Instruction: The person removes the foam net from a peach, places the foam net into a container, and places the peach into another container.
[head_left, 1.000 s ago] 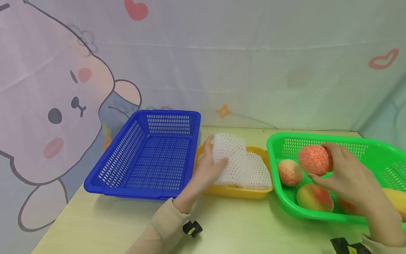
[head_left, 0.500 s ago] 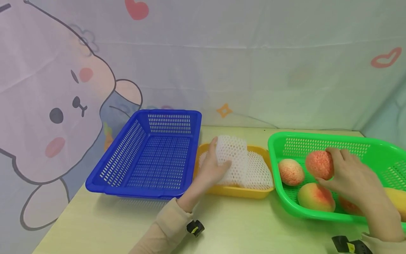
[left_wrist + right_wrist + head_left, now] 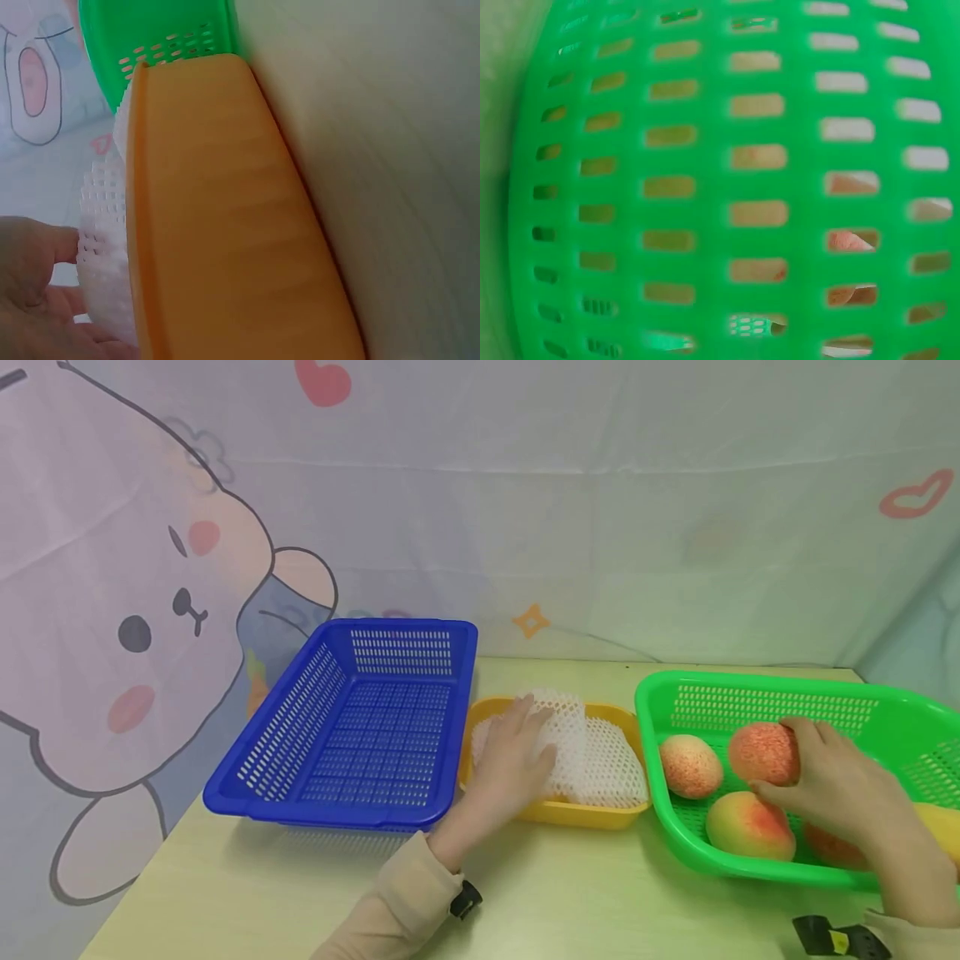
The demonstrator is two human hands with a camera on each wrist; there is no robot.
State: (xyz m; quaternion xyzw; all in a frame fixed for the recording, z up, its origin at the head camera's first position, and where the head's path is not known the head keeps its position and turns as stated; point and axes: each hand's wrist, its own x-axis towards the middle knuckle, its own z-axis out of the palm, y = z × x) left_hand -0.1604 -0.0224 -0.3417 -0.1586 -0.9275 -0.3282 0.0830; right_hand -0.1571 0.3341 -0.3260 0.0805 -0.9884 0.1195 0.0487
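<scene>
My left hand [image 3: 513,760] lies over a white foam fruit net [image 3: 564,735] in the yellow tray [image 3: 570,814], its fingers spread and touching the mesh. In the left wrist view, its fingertips touch the net [image 3: 103,247] beside the tray wall [image 3: 217,210]. At the right, my right hand [image 3: 843,785] grips a red speckled peach [image 3: 763,753] inside the green basket [image 3: 675,839], thumb and fingers round its right side. A paler speckled peach [image 3: 690,767] and a yellow-red peach [image 3: 750,827] lie close by. The right wrist view shows mostly the slotted basket wall [image 3: 705,165].
A blue slotted basket [image 3: 375,739] stands left of the tray. Another foam net [image 3: 611,764] lies in the tray's right part. A further reddish fruit [image 3: 832,847] and a yellow fruit [image 3: 941,831] sit partly behind my right arm. A printed cloth [image 3: 600,527] hangs behind the table.
My left hand has moved lower and forward over the net, its fingers spreading as the net sinks into the tray. The right hand and its peach have shifted slightly right and down.
</scene>
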